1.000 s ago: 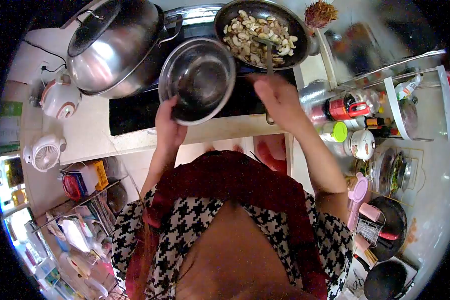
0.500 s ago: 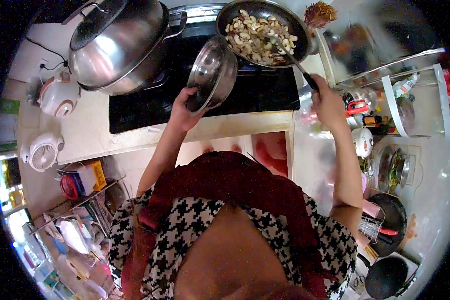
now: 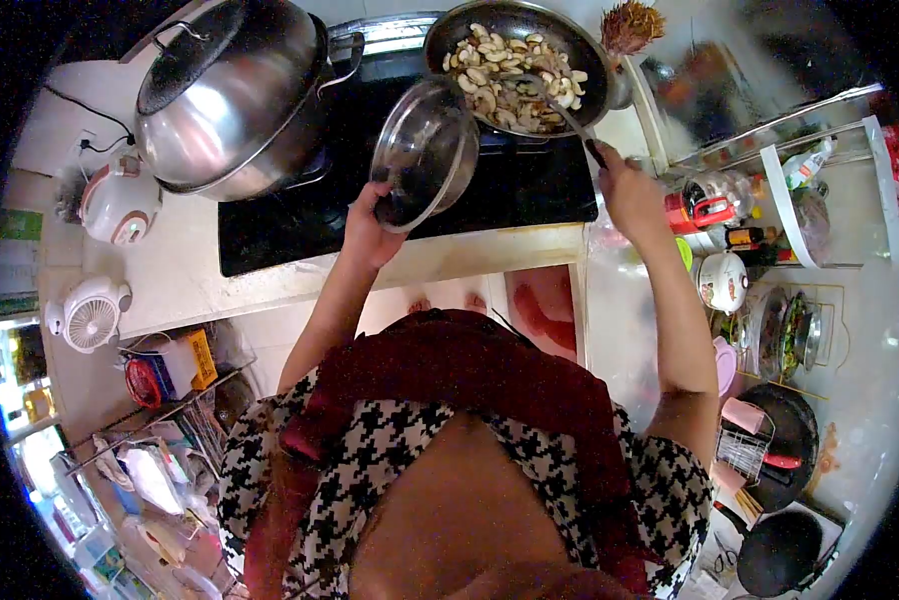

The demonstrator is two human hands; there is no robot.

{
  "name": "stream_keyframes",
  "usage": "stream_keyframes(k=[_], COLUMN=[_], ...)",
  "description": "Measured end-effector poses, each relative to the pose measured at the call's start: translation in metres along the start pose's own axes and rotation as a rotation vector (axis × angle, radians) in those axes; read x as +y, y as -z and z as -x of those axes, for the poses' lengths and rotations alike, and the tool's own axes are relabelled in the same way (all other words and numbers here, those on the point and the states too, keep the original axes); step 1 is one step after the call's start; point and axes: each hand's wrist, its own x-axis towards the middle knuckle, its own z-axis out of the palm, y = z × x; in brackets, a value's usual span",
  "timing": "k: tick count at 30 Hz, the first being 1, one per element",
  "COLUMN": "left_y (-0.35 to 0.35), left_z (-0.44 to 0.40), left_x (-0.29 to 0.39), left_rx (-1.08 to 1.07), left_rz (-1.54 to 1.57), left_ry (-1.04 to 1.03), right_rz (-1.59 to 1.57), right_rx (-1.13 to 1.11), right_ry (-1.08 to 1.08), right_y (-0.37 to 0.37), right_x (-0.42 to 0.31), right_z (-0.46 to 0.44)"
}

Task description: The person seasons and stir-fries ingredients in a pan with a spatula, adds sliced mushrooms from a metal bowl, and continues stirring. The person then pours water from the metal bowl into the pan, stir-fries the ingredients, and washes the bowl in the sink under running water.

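My left hand [image 3: 373,228] is closed on the rim of a clear glass bowl [image 3: 427,155], tilted on its side over the black cooktop. Only a dark patch shows inside the bowl. In my right hand [image 3: 628,195] is the dark handle of a spatula [image 3: 582,130]. Its metal end lies among pale sliced mushrooms [image 3: 510,75] and darker pieces in a frying pan [image 3: 605,75] at the back right of the cooktop. The bowl is close to the pan's near left side.
A large lidded steel pot [image 3: 232,105] stands left on the cooktop [image 3: 320,225]. A rice cooker [image 3: 120,200] and a small white fan [image 3: 92,313] are farther left. Bottles, a white pot [image 3: 722,281] and a dark pan [image 3: 785,440] line the right counter. A brush head [image 3: 632,27] sits behind the frying pan.
My right hand has shifted slightly left with the spatula, and mushrooms have moved within the pan. The left hand still holds the bowl, its mouth turned a little more toward me.
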Motion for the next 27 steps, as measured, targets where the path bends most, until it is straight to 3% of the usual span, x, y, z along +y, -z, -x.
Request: stream_keyframes(k=[3, 6, 8, 11, 14, 18, 27], left_y=[-0.008, 0.003, -0.001, 0.009, 0.004, 0.011, 0.005], left_z=[0.005, -0.002, 0.000, -0.004, -0.003, -0.005, 0.000], left_x=[0.000, -0.002, 0.000, -0.003, -0.001, -0.003, -0.002], left_rx=[0.126, -0.085, -0.047, -0.003, 0.037, -0.003, -0.043], left_rz=[-0.071, 0.011, 0.008, 0.027, -0.012, 0.001, 0.042], left_ry=[-0.072, 0.015, 0.008, -0.010, -0.020, 0.003, 0.030], right_rz=[0.010, 0.053, -0.005, -0.116, -0.005, 0.231, 0.008], right_rx=[0.084, 0.068, -0.063, -0.003, 0.075, 0.061, 0.049], right_ry=[-0.043, -0.093, -0.160, -0.043, -0.028, 0.042, -0.052], right_y=[0.012, -0.006, -0.002, 0.014, 0.038, 0.010, 0.017], right_x=[0.001, 0.014, 0.010, 0.022, 0.020, 0.031, 0.025], right_z=[-0.005, -0.014, -0.010, 0.016, 0.041, 0.030, -0.028])
